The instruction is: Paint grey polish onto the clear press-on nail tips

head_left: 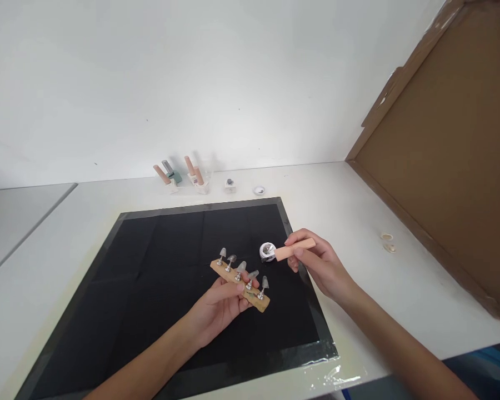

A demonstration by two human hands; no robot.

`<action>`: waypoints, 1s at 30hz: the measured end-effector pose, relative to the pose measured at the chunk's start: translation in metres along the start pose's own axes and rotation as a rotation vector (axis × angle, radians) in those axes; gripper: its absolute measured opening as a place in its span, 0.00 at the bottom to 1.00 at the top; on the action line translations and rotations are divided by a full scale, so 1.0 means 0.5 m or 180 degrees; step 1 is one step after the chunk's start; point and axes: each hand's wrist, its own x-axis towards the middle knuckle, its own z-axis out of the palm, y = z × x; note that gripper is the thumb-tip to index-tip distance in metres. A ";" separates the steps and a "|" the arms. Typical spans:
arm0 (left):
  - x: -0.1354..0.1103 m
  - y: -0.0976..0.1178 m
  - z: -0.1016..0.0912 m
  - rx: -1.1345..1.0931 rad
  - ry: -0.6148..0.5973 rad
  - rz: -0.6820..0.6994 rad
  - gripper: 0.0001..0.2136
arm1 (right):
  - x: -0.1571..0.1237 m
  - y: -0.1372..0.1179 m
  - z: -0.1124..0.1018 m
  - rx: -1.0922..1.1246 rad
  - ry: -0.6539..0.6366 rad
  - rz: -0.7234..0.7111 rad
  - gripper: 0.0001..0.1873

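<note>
My left hand (220,308) is closed around a wooden nail tip stand (258,303), holding it tilted over the black mat (166,305). Several clear nail tips (265,282) stand on metal posts along its top. Between thumb and fingers of my right hand (314,258) is a peach nail polish brush cap (289,251), lying nearly level with its brush end pointing left. That end is at a small round white pot (265,249) with silvery contents; whether the bristles touch it I cannot tell.
Along the wall stand several nail polish bottles (200,186), a small clear-and-white jar (230,186) and a round white lid (259,190). Two small cream round pieces (390,248) lie to the right. A brown cardboard panel (450,144) leans along the right side. Tape (308,353) edges the mat.
</note>
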 end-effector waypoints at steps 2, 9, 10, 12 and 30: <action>0.000 0.001 0.000 -0.0114 0.0082 0.0024 0.09 | -0.001 0.000 0.001 0.0015 0.0007 0.0005 0.07; -0.003 0.003 0.007 -0.0012 0.0355 -0.0023 0.11 | -0.002 0.000 0.003 0.0009 -0.0035 -0.0022 0.07; -0.004 0.003 0.008 0.0035 0.0369 -0.0014 0.11 | -0.002 0.001 0.003 0.0004 -0.0030 -0.0024 0.07; -0.005 0.002 0.010 0.0107 0.0363 -0.0023 0.11 | -0.003 0.002 0.003 -0.0017 -0.0009 -0.0037 0.08; -0.010 -0.005 0.008 0.0495 -0.0247 -0.0282 0.11 | -0.025 0.001 0.034 -0.0274 -0.0845 -0.0333 0.06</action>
